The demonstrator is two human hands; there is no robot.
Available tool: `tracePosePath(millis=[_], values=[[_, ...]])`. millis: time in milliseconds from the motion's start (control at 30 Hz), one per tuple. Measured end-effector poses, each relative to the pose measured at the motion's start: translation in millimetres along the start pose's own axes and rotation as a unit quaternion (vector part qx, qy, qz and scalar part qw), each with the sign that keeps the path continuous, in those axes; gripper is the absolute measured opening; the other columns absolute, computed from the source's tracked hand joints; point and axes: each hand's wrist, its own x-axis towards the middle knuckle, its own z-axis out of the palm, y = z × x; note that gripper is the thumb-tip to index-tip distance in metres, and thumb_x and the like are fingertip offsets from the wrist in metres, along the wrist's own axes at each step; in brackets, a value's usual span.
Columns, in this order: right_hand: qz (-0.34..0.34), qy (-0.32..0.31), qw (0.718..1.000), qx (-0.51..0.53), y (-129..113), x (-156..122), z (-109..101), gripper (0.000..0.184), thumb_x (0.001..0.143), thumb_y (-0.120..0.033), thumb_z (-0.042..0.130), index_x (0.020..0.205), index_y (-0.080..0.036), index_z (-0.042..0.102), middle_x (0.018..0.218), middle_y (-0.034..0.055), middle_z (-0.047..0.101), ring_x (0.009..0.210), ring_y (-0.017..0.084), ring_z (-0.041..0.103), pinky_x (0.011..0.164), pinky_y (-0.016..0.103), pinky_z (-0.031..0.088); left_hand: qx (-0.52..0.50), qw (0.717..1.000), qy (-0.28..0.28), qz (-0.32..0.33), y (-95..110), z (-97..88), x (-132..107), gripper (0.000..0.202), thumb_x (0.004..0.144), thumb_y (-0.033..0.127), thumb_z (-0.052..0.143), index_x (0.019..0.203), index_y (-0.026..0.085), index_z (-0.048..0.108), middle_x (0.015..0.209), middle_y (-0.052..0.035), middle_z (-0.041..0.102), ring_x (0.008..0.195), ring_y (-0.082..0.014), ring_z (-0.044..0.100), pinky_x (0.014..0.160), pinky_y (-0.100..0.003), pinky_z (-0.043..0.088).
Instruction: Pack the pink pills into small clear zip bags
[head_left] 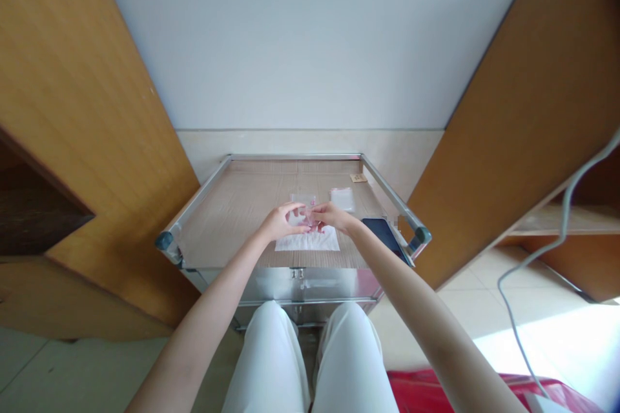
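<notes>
My left hand (285, 220) and my right hand (330, 215) meet above the middle of the small table. Between their fingertips is a small, clear, pinkish thing (308, 217), which looks like a thin plastic bag; its exact kind is too small to tell. The left fingers curve round its left side, and the right fingers pinch its right side. Below my hands lies a white sheet (307, 242), like a tissue. Just behind them rests a clear plastic bag (303, 198), partly hidden by the fingers. A stack of small clear bags (342, 199) is beyond my right hand.
A dark phone (384, 235) lies at the right front of the wood-grain table (252, 190), under my right forearm. A tan card (358, 177) is at the back right. Metal rails (295, 157) edge the table. Wooden cabinets flank it, and a grey cable (564, 219) hangs at right.
</notes>
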Motion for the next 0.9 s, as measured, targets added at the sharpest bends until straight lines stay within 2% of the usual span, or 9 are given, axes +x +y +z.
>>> tracePosePath(millis=[100, 167, 300, 433, 567, 767, 900], values=[[-0.003, 0.046, 0.999, 0.012, 9, 0, -4, 0.036, 0.068, -0.041, 0.055, 0.083, -0.01, 0.063, 0.066, 0.006, 0.062, 0.052, 0.008, 0.054, 0.047, 0.018, 0.042, 0.006, 1.0, -0.027, -0.01, -7, -6.2, 0, 0.06, 0.052, 0.043, 0.067, 0.106, 0.019, 0.054, 0.087, -0.003, 0.059, 0.072, -0.0136, 0.052, 0.065, -0.025, 0.041], [-0.019, 0.116, 0.993, 0.018, 16, 2, -5, 0.035, 0.068, -0.042, 0.054, 0.078, -0.01, 0.062, 0.073, 0.0078, 0.063, 0.054, 0.009, 0.055, 0.048, 0.019, 0.042, 0.012, 0.999, -0.041, -0.017, -12, -9.2, -1, 0.06, 0.052, 0.043, 0.067, 0.105, 0.019, 0.054, 0.088, -0.0036, 0.058, 0.071, -0.0137, 0.051, 0.063, -0.024, 0.04], [-0.052, 0.287, 0.956, 0.016, 38, 10, -3, 0.036, 0.073, -0.043, 0.045, 0.078, -0.011, 0.06, 0.079, 0.0093, 0.062, 0.068, 0.013, 0.057, 0.056, 0.022, 0.043, 0.031, 0.997, -0.06, -0.027, -26, -12.3, -3, 0.058, 0.052, 0.043, 0.067, 0.103, 0.018, 0.055, 0.087, -0.0041, 0.058, 0.073, -0.0148, 0.051, 0.066, -0.026, 0.04], [-0.087, 0.373, 0.923, -0.029, 62, 18, 3, 0.04, 0.074, -0.046, 0.04, 0.079, -0.012, 0.06, 0.081, 0.0084, 0.063, 0.077, 0.016, 0.056, 0.069, 0.026, 0.042, 0.05, 0.994, -0.084, -0.04, -44, -16.0, -3, 0.059, 0.05, 0.044, 0.068, 0.102, 0.019, 0.055, 0.091, -0.0046, 0.058, 0.079, -0.017, 0.053, 0.072, -0.028, 0.04], [-0.108, 0.397, 0.911, -0.021, 76, 24, 9, 0.042, 0.074, -0.047, 0.04, 0.082, -0.011, 0.061, 0.083, 0.0082, 0.064, 0.078, 0.018, 0.056, 0.071, 0.028, 0.04, 0.086, 0.988, -0.12, -0.044, -56, -21.9, -1, 0.06, 0.051, 0.048, 0.066, 0.103, 0.02, 0.055, 0.097, -0.0042, 0.057, 0.084, -0.0175, 0.053, 0.075, -0.027, 0.04], [-0.111, 0.383, 0.917, -0.013, 82, 33, 14, 0.039, 0.075, -0.044, 0.042, 0.088, -0.012, 0.061, 0.087, 0.0083, 0.064, 0.081, 0.018, 0.057, 0.074, 0.028, 0.041, 0.123, 0.978, -0.154, -0.063, -61, -23.1, 1, 0.064, 0.05, 0.052, 0.064, 0.105, 0.02, 0.054, 0.101, -0.0046, 0.056, 0.086, -0.0183, 0.054, 0.077, -0.027, 0.04], [-0.129, 0.353, 0.925, -0.05, 84, 34, 16, 0.036, 0.077, -0.04, 0.042, 0.092, -0.013, 0.06, 0.094, 0.0094, 0.062, 0.087, 0.018, 0.056, 0.079, 0.03, 0.04, 0.152, 0.973, -0.166, -0.06, -59, -19.2, 5, 0.064, 0.051, 0.051, 0.064, 0.106, 0.02, 0.053, 0.104, -0.0047, 0.056, 0.091, -0.019, 0.053, 0.079, -0.026, 0.039]])
